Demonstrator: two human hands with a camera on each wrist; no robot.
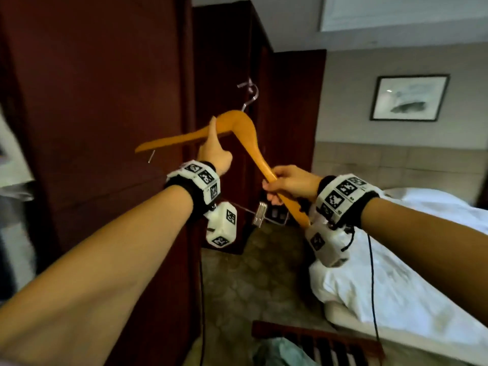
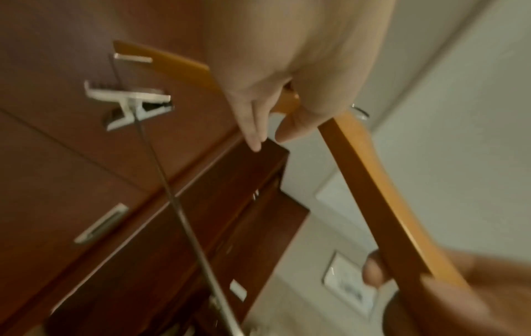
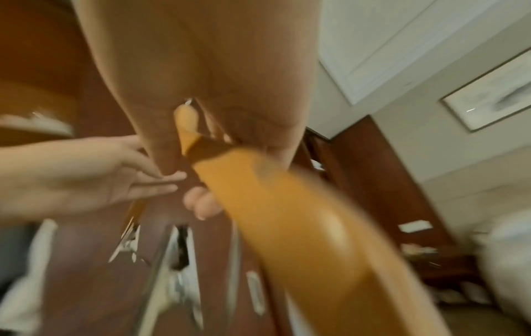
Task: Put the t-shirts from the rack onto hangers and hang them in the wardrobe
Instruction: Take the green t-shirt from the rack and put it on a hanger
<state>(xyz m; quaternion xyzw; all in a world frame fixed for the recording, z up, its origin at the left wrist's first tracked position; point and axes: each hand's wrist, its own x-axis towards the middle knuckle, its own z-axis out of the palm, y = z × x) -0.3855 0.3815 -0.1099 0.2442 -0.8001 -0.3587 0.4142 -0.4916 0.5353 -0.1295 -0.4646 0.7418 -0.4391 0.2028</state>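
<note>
A tilted orange wooden hanger (image 1: 237, 125) with a metal hook (image 1: 249, 96) and a clip bar (image 1: 260, 213) is held up in front of the dark red-brown wardrobe (image 1: 105, 101). My left hand (image 1: 215, 151) pinches it near the top bend, thumb on the front; the left wrist view shows the hanger (image 2: 359, 163) passing between thumb and fingers. My right hand (image 1: 284, 183) grips the lower right arm of the hanger (image 3: 287, 227). Pale greenish fabric (image 1: 280, 350) lies on a slatted wooden rack (image 1: 330, 342) at the bottom edge.
A bed with white linen (image 1: 409, 260) stands at the right, a framed picture (image 1: 409, 97) hangs above it. Patterned carpet (image 1: 264, 273) lies between wardrobe and bed. Black cables (image 1: 372, 286) hang from my wrists. A metal handle (image 2: 100, 224) sits on the wardrobe front.
</note>
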